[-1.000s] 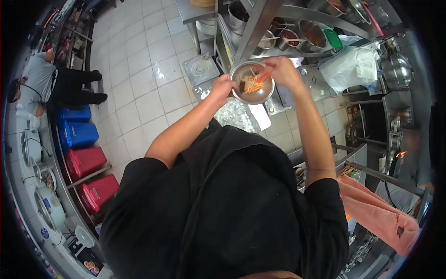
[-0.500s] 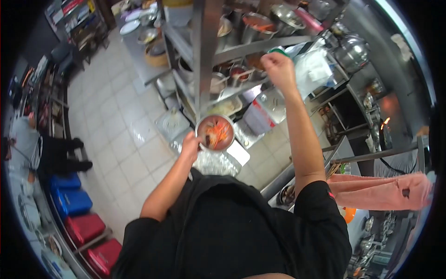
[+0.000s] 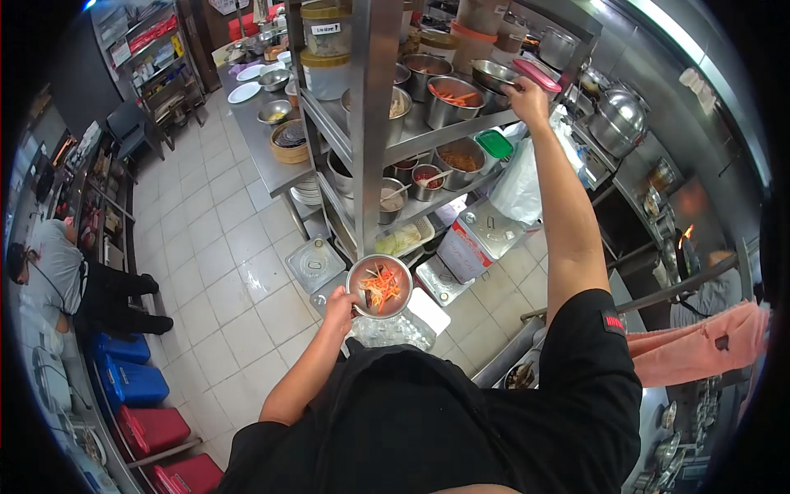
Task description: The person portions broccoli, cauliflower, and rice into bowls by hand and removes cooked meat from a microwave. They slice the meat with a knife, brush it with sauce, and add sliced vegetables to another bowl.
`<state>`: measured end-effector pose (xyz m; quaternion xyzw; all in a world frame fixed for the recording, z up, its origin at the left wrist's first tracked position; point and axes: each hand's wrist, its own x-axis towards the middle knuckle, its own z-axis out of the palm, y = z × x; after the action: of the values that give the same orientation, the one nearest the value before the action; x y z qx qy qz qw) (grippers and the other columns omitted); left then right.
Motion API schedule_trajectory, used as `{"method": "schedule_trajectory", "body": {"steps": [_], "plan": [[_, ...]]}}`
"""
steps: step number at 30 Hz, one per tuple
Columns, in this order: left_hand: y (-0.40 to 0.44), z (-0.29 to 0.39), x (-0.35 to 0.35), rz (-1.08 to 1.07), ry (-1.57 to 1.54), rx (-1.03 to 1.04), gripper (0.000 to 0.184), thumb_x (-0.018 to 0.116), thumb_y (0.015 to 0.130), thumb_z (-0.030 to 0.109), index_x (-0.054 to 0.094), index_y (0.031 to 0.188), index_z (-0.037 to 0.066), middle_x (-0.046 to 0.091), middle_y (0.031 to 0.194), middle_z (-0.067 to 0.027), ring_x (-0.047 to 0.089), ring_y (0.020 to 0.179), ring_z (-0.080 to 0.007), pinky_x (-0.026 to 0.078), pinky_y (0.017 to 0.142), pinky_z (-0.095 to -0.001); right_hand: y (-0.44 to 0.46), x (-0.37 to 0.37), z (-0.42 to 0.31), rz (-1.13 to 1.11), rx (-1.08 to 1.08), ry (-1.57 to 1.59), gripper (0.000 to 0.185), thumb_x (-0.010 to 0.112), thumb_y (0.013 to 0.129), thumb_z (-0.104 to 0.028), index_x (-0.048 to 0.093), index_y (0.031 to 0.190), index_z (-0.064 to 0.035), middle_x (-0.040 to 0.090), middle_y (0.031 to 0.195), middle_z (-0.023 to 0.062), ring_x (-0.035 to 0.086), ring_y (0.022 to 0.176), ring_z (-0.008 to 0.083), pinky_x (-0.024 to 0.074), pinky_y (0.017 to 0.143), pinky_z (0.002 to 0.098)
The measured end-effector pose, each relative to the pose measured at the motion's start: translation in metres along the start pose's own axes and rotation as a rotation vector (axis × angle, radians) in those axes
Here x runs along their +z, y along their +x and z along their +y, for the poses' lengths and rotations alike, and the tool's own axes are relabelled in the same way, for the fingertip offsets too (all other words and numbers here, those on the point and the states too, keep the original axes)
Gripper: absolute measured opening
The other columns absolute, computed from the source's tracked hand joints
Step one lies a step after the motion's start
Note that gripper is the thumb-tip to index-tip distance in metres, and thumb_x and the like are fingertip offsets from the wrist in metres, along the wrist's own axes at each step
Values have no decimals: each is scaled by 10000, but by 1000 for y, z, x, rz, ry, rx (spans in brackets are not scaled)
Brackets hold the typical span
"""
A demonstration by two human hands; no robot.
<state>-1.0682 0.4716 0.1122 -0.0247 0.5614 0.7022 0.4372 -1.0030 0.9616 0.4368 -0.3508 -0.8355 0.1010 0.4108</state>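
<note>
My left hand (image 3: 336, 313) grips the rim of a round metal bowl (image 3: 404, 269) in front of my body. Inside it lie shredded orange and pale vegetables (image 3: 379, 288) with a few dark pieces. My right hand (image 3: 528, 102) reaches up to the upper shelf, its fingers closed on the edge of a shallow metal bowl (image 3: 494, 74). That bowl sits over a metal pot. Beside it are a pot of orange pieces (image 3: 455, 92) and a pink lid (image 3: 537, 75).
A steel rack (image 3: 369, 140) stands ahead, with pots and tubs on its shelves. A green lid (image 3: 494, 143) and a white plastic bag (image 3: 518, 185) are below my right arm. A pink towel (image 3: 691, 350) hangs at right, near a flame (image 3: 686, 235). Another person (image 3: 62, 263) works at far left.
My right hand has risen from beside the green lid to the shallow metal bowl on the upper shelf. The bowl in my left hand sits slightly lower in view.
</note>
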Motion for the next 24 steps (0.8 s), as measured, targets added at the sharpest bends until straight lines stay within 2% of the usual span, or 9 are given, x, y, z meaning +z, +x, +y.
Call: {"method": "schedule_trajectory", "body": {"steps": [3, 6, 9, 13, 17, 21, 24], "plan": [[1, -5, -14, 41, 7, 1, 183, 572, 714, -26, 476, 794, 108, 550, 743, -34, 581, 582, -187, 506, 481, -334, 10, -12, -3, -38, 6, -19, 360, 705, 747, -353, 691, 982, -81, 691, 913, 143, 654, 896, 321, 489, 794, 390], [-3, -7, -24, 58, 16, -15, 194, 570, 713, -26, 468, 812, 106, 547, 764, -37, 589, 612, -196, 512, 500, -344, 25, -16, 1, 78, 56, -40, 355, 691, 757, -354, 695, 999, -94, 692, 948, 138, 647, 930, 323, 487, 816, 391], [-9, -8, -28, 92, 13, -13, 190, 558, 721, -37, 466, 821, 96, 547, 764, -40, 594, 627, -204, 513, 506, -350, 48, -7, 30, 146, 130, -115, 378, 669, 778, -369, 689, 1031, -90, 688, 989, 140, 641, 971, 307, 480, 847, 384], [-9, -11, -35, 105, -9, -7, 202, 545, 724, -54, 484, 860, 83, 555, 768, -49, 599, 634, -209, 519, 497, -348, 62, 18, 72, 170, 268, -161, 352, 657, 779, -370, 698, 1037, -133, 678, 1036, 145, 624, 1020, 317, 469, 889, 396], [-15, -9, -40, 120, -46, -12, 207, 536, 722, -62, 498, 868, 79, 562, 769, -50, 601, 618, -209, 532, 490, -356, 43, 26, 64, 56, 261, -89, 335, 662, 782, -349, 701, 1036, -134, 676, 1040, 147, 626, 1022, 311, 470, 887, 386], [-21, -9, -42, 134, -18, -28, 210, 537, 715, -66, 500, 861, 81, 566, 765, -51, 599, 606, -207, 537, 494, -364, 36, 31, 61, -40, 151, -38, 346, 676, 776, -321, 695, 1066, -133, 677, 1035, 149, 634, 998, 297, 476, 861, 375], [-14, -14, -45, 117, -1, -30, 212, 539, 714, -66, 503, 864, 80, 569, 765, -52, 600, 617, -205, 537, 496, -366, 36, 34, 68, -65, 135, -119, 355, 653, 770, -276, 684, 1100, -149, 674, 1053, 144, 625, 1029, 301, 470, 900, 379]]}}
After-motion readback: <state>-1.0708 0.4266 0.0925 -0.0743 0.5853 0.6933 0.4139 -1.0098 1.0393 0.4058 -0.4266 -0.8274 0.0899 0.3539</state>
